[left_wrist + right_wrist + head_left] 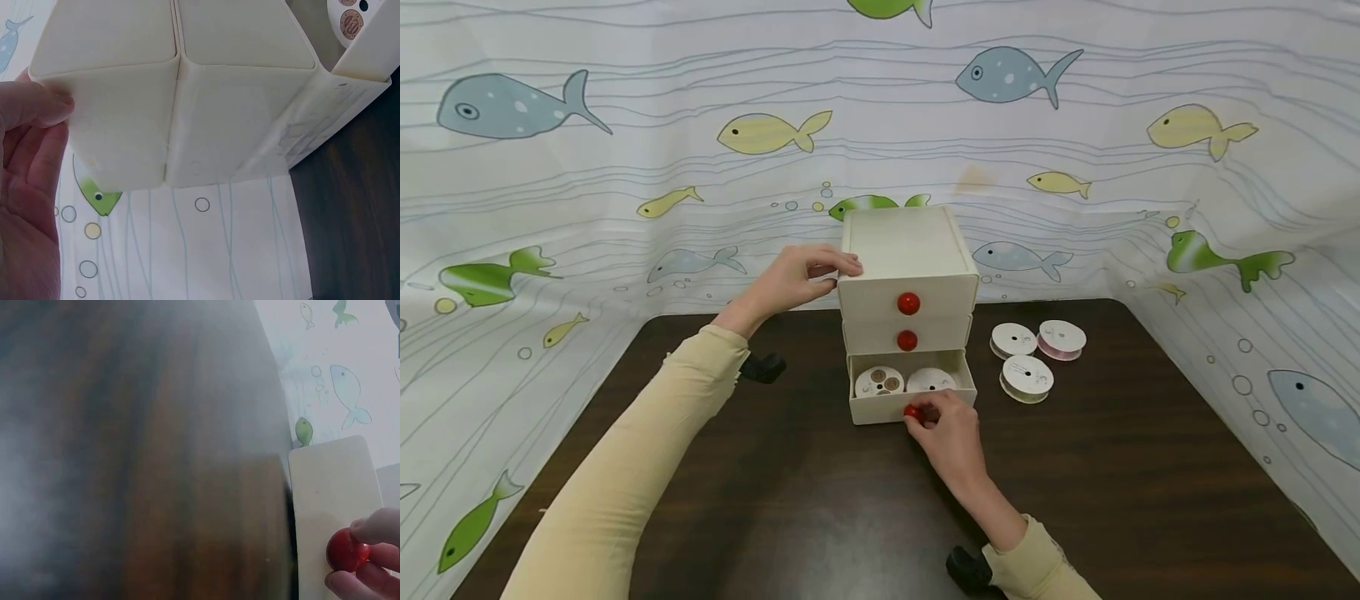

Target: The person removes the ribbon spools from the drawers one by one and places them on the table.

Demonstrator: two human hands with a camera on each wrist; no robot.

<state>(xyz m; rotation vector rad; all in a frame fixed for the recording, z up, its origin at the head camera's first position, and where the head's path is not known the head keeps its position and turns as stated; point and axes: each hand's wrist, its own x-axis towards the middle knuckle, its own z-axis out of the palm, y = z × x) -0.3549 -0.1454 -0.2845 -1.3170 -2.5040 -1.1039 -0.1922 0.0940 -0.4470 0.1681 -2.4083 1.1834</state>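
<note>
A small cream drawer cabinet (907,240) with round red knobs stands on the table, its bottom drawer (880,410) pulled out. Inside that drawer lie two white ribbon spools, the left spool (878,381) with brown round prints and the right spool (931,380) plain on top. My left hand (793,277) rests at the cabinet's upper left edge; in the left wrist view its fingertips touch the side wall. Thumb and fingers of my right hand (951,433) pinch the bottom drawer's red knob (344,550). The two upper drawers are closed.
Right of the cabinet, a white spool (1013,340), a pink-edged spool (1062,339) and a cream-edged spool (1027,377) lie close together on the dark wood table (820,517). A fish-patterned curtain (880,75) encloses the table's back and sides.
</note>
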